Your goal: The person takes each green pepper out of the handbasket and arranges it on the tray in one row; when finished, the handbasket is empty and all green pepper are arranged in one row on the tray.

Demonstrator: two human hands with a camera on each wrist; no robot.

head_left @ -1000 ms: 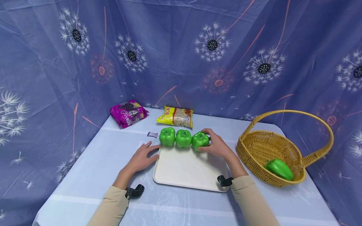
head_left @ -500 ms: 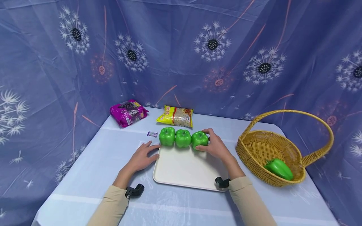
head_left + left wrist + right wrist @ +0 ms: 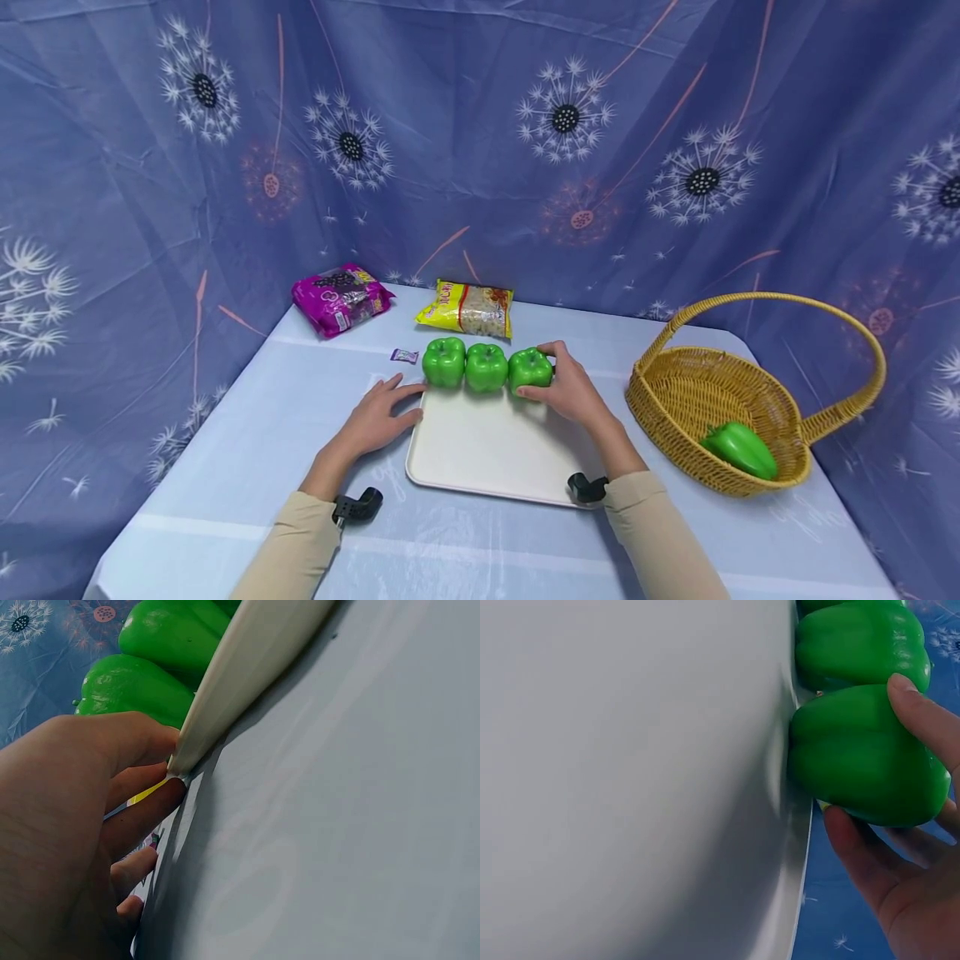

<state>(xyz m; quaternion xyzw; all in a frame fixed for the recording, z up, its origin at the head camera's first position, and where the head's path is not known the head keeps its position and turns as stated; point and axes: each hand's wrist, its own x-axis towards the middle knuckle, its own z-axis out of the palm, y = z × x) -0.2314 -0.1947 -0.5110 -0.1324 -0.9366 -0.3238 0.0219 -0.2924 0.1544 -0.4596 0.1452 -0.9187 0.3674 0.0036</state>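
Looking light, kinda slick, the glossy green bell pepper (image 3: 529, 367) is wisely side-gripped by the right hand (image 3: 574, 390), white rectangular tray (image 3: 487, 446) touched by loose left hand (image 3: 377, 417).

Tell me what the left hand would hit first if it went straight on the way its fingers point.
The left hand would likely meet the left edge of the white tray first; it seems to be touching it. Roughly in line beyond sits the leftmost green pepper, though depth is unclear.
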